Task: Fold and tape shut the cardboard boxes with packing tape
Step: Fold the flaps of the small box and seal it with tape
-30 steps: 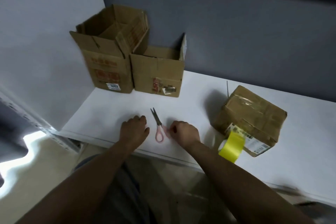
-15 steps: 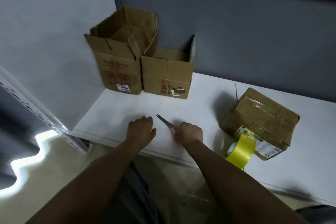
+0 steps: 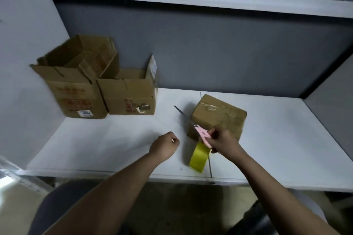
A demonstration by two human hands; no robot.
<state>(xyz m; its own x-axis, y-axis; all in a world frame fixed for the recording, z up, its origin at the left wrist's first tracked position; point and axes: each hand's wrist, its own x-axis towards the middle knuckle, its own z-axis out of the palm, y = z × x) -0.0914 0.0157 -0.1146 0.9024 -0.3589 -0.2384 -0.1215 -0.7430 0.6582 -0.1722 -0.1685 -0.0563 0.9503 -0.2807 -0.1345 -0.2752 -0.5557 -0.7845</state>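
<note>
Centre right: taped box [image 3: 217, 115] done; upper left: two open boxes [image 3: 99, 86] remaining (flaps up); right hand [image 3: 222, 142] gripping scissors [image 3: 202, 135]; left hand [image 3: 165, 146] fisted, empty.

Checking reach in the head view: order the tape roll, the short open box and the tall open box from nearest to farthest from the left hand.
From the left hand:
1. Yellow tape roll, just right.
2. Short open box, beyond.
3. Tall open box, far left corner.
</note>
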